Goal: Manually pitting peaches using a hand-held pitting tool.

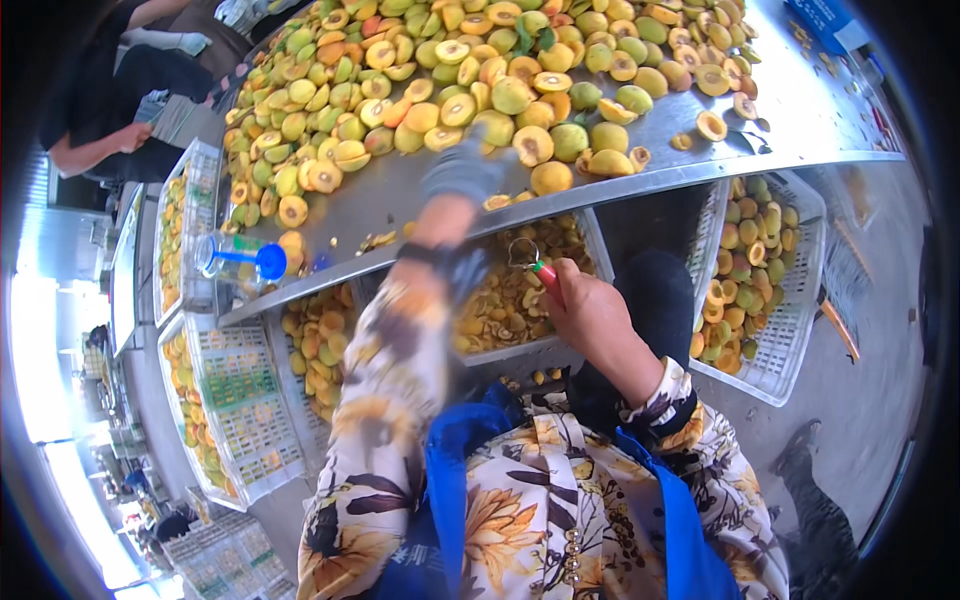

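Observation:
My left hand (466, 169), in a grey glove and blurred, reaches over the metal table (360, 195) to the near edge of a large heap of peaches (420, 116), whole and halved. Its fingertips are close to a yellow-green fruit; whether they grip anything is unclear. My right hand (589, 311), bare, is closed round the red handle of a wire-loop pitting tool (546, 276), its loop pointing up and away from me. Below that loop stands a crate of peach scraps (502, 315), under the table's front edge.
A clear plastic bottle with a blue lid (244, 257) lies near the table's left corner. White crates of fruit stand at the left (247, 405) and right (787, 360). A broom (847, 285) is at the right. Another person (112, 97) sits at the upper left.

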A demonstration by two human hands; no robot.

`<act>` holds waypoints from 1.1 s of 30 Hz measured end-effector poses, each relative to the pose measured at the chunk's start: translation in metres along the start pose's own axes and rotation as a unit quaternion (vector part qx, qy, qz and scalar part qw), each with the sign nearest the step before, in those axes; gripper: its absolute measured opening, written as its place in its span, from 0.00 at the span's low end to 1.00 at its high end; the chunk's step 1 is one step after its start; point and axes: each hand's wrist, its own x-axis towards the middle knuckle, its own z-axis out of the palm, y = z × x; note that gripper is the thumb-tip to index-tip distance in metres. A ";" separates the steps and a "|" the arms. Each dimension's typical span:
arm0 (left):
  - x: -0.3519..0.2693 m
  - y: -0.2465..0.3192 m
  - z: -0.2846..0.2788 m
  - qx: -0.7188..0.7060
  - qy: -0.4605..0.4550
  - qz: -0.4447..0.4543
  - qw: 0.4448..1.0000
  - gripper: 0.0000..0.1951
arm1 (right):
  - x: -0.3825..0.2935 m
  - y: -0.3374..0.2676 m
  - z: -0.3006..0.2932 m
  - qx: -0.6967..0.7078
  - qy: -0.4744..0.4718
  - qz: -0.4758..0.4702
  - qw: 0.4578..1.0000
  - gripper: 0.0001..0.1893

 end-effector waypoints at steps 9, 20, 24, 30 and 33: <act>0.032 0.005 0.037 -0.145 -0.040 0.028 0.988 0.38 | 0.008 0.003 -0.035 0.189 0.136 0.109 0.966 0.22; -0.110 -0.050 0.010 -0.599 -0.039 0.158 0.784 0.30 | 0.044 -0.019 0.018 0.559 -0.022 0.076 0.826 0.15; -0.124 -0.058 0.039 -0.801 -0.076 -0.131 0.579 0.23 | 0.041 -0.027 0.046 0.235 0.069 -0.094 0.965 0.20; -0.128 -0.076 0.053 -0.833 0.027 -0.193 0.517 0.16 | 0.013 -0.044 0.038 0.108 -0.042 -0.002 0.993 0.15; -0.129 -0.075 0.061 -0.837 0.072 -0.127 0.527 0.15 | 0.003 -0.047 0.045 0.089 -0.066 -0.025 0.993 0.12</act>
